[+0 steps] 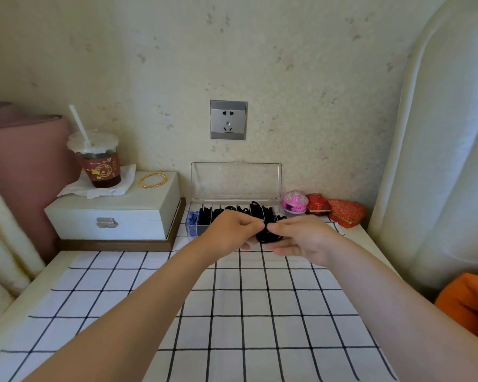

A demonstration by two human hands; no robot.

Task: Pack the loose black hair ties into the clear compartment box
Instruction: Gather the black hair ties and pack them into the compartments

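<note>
Soft, even light, med. bright; only faint shadows on the checked cloth (pixel 260 326). Wide-angle lens bends the edges; pic slightly blurry overall.

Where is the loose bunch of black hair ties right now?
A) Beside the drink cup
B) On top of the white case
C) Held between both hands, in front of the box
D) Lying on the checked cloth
C: the left hand and the right hand both pinch the bunch of black hair ties just in front of the clear compartment box, whose lid stands open.
</note>
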